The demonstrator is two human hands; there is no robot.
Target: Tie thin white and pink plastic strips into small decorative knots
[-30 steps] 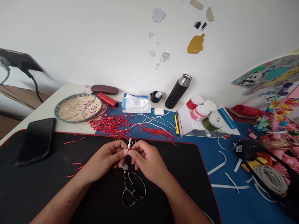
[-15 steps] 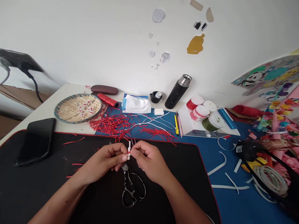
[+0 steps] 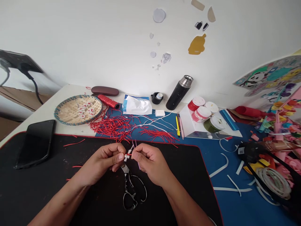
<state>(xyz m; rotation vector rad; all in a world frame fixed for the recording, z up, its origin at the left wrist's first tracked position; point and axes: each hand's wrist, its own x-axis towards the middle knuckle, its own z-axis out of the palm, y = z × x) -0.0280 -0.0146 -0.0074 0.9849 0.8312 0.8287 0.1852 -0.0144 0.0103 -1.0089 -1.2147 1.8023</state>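
Observation:
My left hand (image 3: 107, 160) and my right hand (image 3: 148, 160) meet over the black mat (image 3: 47, 188), both pinched closed. Between the fingertips sits a small white strip piece (image 3: 127, 155) with red thread round its middle. Each hand grips one end of that red thread. The white piece lies tilted between the two thumbs. Black-handled scissors (image 3: 131, 188) lie on the mat just below the hands, blades pointing toward them.
A pile of cut red threads (image 3: 117, 125) lies beyond the mat, with a woven basket (image 3: 68, 116) of finished pieces at the left and a red spool (image 3: 108, 101). A phone (image 3: 35, 142) rests left. A flask (image 3: 179, 91), paint jars (image 3: 203, 113) and paper clutter (image 3: 277, 131) fill the right.
The hands have drawn slightly apart, pulling the red thread taut. The white piece has tipped from upright to tilted and sits lower between the fingers.

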